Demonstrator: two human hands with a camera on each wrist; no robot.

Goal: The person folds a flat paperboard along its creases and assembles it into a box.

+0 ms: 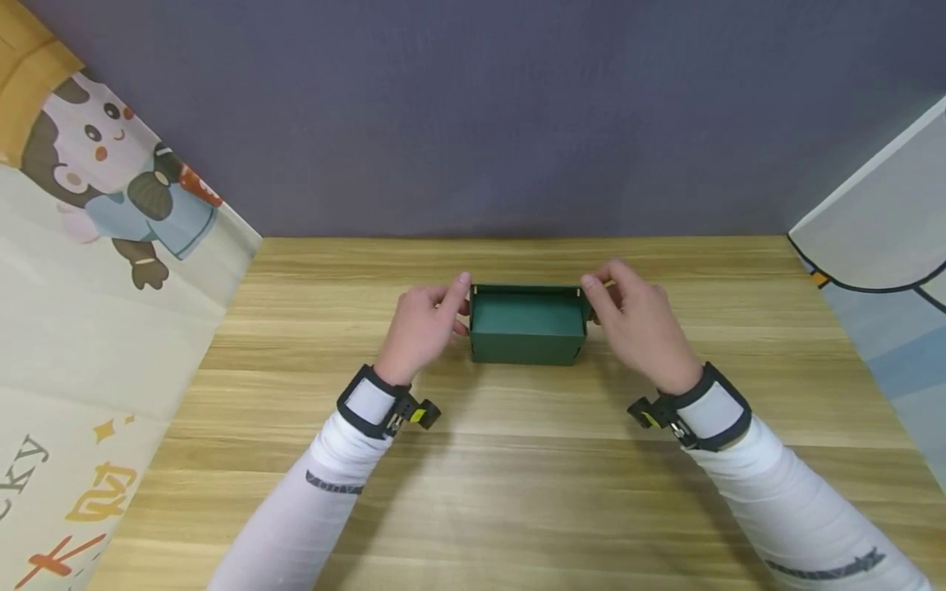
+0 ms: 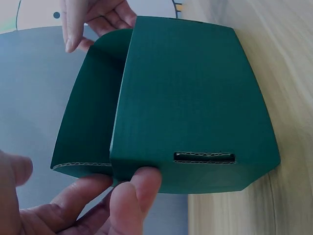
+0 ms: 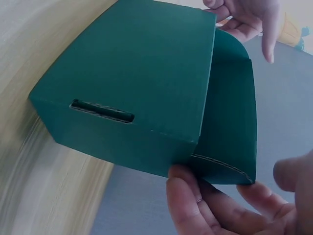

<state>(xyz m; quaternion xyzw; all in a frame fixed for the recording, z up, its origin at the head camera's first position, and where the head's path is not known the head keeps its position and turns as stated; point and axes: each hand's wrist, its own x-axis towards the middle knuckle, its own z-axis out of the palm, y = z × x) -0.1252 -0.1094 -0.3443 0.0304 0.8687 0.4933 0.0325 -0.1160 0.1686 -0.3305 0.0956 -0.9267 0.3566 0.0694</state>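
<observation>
A green cardboard box (image 1: 528,348) stands at the middle of the wooden tabletop, its top uncovered and its hollow inside (image 1: 528,313) showing. Slots (image 2: 204,157) with pale cut edges run near its lower corners in both wrist views. My left hand (image 1: 423,330) is at the box's left end, fingertips (image 2: 146,181) touching the side panel, with the thumb held off the cardboard. At the opposite end, my right hand (image 1: 641,328) touches the side panel with its fingers (image 3: 183,196). Its thumb (image 3: 287,174) also stands apart from the box. Nothing shows inside the box.
The wood-grain tabletop (image 1: 517,492) stretches around the box and toward me. A dark grey-blue panel (image 1: 517,123) rises behind the table's far edge. Printed cloth with a cartoon figure (image 1: 148,189) borders the left side, and a pale printed sheet (image 1: 879,213) borders the right.
</observation>
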